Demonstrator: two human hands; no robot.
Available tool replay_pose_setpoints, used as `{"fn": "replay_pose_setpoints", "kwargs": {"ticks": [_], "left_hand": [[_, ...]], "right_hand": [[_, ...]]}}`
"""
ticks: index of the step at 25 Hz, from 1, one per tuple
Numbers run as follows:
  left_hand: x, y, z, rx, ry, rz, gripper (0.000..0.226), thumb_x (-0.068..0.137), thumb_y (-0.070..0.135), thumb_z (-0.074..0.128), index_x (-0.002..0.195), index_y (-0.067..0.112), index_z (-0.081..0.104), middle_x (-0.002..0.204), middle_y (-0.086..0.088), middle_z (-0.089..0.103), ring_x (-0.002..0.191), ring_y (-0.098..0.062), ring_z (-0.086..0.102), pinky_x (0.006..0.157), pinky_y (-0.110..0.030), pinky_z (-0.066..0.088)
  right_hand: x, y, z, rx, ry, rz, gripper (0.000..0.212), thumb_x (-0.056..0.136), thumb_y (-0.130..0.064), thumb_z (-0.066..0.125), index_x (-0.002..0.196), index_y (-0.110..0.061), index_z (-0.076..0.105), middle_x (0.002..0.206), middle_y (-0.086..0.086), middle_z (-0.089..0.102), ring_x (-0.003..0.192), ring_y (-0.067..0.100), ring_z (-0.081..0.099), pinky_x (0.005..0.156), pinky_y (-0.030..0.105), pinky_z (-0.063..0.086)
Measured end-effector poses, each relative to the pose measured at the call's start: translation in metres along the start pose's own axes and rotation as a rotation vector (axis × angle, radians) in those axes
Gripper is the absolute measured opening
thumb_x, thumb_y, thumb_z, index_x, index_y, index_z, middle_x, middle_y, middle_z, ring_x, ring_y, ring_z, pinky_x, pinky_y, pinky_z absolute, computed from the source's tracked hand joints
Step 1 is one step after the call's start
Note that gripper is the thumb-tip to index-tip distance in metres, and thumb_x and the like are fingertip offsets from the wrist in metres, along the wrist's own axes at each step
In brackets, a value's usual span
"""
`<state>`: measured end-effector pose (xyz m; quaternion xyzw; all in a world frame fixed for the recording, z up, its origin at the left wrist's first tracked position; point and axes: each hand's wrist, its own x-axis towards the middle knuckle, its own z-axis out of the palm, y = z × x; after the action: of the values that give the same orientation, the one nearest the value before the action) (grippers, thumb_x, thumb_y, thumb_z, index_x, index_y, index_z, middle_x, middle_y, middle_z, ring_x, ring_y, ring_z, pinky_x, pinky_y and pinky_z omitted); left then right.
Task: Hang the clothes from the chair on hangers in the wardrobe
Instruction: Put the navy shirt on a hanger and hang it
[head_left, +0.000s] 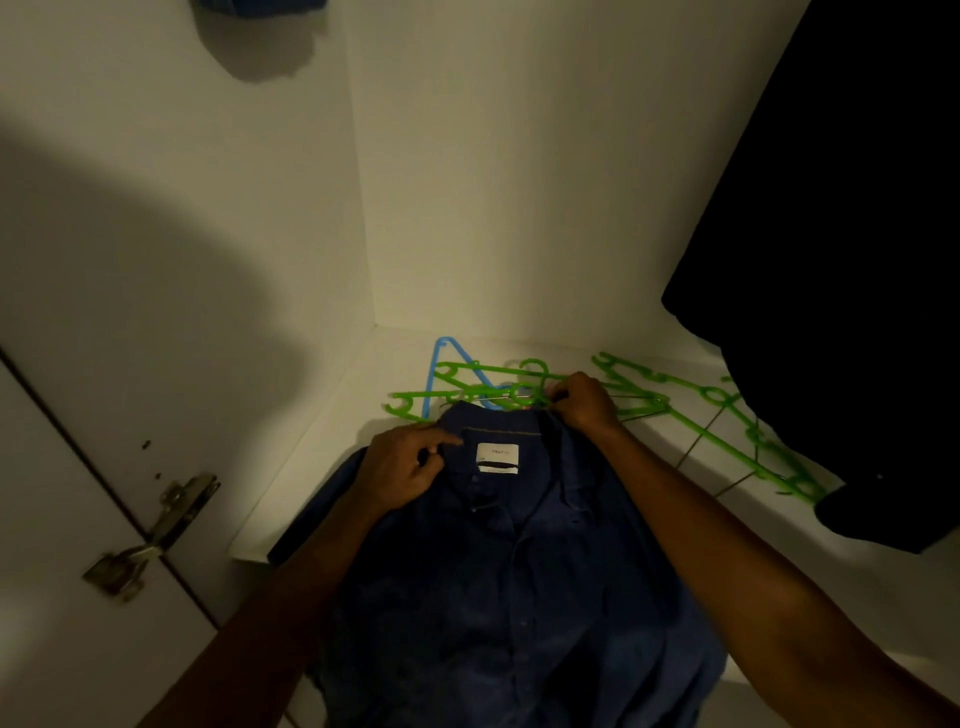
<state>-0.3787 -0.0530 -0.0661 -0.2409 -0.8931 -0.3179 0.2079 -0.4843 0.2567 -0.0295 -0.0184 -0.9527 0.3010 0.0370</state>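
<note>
Now fitting hanger: L hand (402, 465) pinches navy shirt (498, 571) collar, R hand (584, 402) grips green hanger (519, 392) hook; next, lift to rail.

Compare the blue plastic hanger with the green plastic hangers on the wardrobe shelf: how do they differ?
The blue plastic hanger is a single one at the left of the pile; the green plastic hangers are several, spread rightward across the white wardrobe shelf. The blue hanger lies untouched; the right hand is on one green hanger by the dark blue shirt collar. All lie flat on the shelf.
</note>
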Motion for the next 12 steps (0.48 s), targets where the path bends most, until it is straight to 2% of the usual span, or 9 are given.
{"fn": "replay_pose_setpoints", "kwargs": {"ticks": [1,2,4,5,6,8,9,12], "left_hand": [[0.001,0.001,0.001,0.011,0.019,-0.011,0.030,0.087,0.033,0.053,0.112,0.041,0.068,0.079,0.014,0.065,0.068,-0.005,0.061,0.063,-0.032,0.054],[0.001,0.002,0.001,0.041,0.025,-0.015,0.027,0.092,0.042,0.053,0.116,0.042,0.065,0.078,0.013,0.065,0.066,-0.003,0.058,0.062,-0.029,0.052],[0.002,0.005,0.001,0.144,-0.027,0.009,0.048,0.098,0.060,0.047,0.144,0.045,0.049,0.080,0.012,0.063,0.069,0.000,0.056,0.062,-0.025,0.050],[0.002,0.005,0.002,0.188,-0.067,0.025,0.057,0.099,0.066,0.041,0.151,0.045,0.040,0.082,0.010,0.064,0.071,-0.002,0.058,0.063,-0.025,0.050],[0.002,0.005,0.003,0.214,-0.092,0.036,0.058,0.099,0.071,0.034,0.152,0.045,0.038,0.086,0.009,0.067,0.074,-0.006,0.062,0.065,-0.026,0.052],[0.003,0.007,0.002,0.215,-0.108,0.035,0.056,0.098,0.075,0.025,0.135,0.043,0.051,0.089,0.008,0.070,0.078,-0.012,0.068,0.066,-0.030,0.053],[0.004,0.008,0.002,0.203,-0.095,0.031,0.054,0.098,0.076,0.024,0.122,0.038,0.054,0.083,0.009,0.069,0.074,-0.011,0.067,0.063,-0.030,0.051],[0.005,0.008,0.001,0.078,-0.019,-0.057,0.046,0.095,0.074,0.040,0.091,0.030,0.051,0.064,0.008,0.058,0.057,-0.006,0.057,0.054,-0.025,0.045]], "right_hand": [[0.002,0.000,-0.001,0.113,0.029,0.030,0.017,0.079,-0.010,0.080,0.093,-0.020,0.082,0.093,0.003,0.077,0.079,0.019,0.071,0.070,0.029,0.057],[0.003,-0.002,-0.003,0.265,0.055,0.068,0.017,0.078,-0.008,0.084,0.093,-0.016,0.081,0.086,0.005,0.076,0.072,0.019,0.068,0.065,0.027,0.055],[0.005,-0.009,-0.012,0.530,0.098,0.105,0.018,0.077,0.003,0.083,0.094,-0.002,0.078,0.084,0.014,0.073,0.066,0.020,0.065,0.060,0.028,0.054],[0.005,-0.013,-0.018,0.614,0.107,0.089,0.017,0.077,0.007,0.082,0.092,0.002,0.076,0.085,0.018,0.073,0.061,0.019,0.065,0.059,0.027,0.055],[0.006,-0.019,-0.025,0.686,0.114,0.062,0.016,0.077,0.009,0.082,0.090,0.002,0.075,0.084,0.019,0.072,0.057,0.015,0.065,0.057,0.026,0.056],[0.008,-0.036,-0.042,0.810,0.150,-0.028,0.018,0.076,0.013,0.080,0.091,0.005,0.073,0.077,0.015,0.070,0.052,0.009,0.064,0.054,0.023,0.056],[0.009,-0.044,-0.051,0.855,0.173,-0.076,0.022,0.077,0.015,0.077,0.097,0.007,0.073,0.075,0.013,0.070,0.052,0.009,0.065,0.055,0.022,0.056],[0.012,-0.068,-0.076,0.996,0.252,-0.219,0.028,0.079,0.018,0.073,0.104,0.005,0.072,0.075,0.004,0.076,0.064,0.013,0.071,0.064,0.025,0.059]]}}
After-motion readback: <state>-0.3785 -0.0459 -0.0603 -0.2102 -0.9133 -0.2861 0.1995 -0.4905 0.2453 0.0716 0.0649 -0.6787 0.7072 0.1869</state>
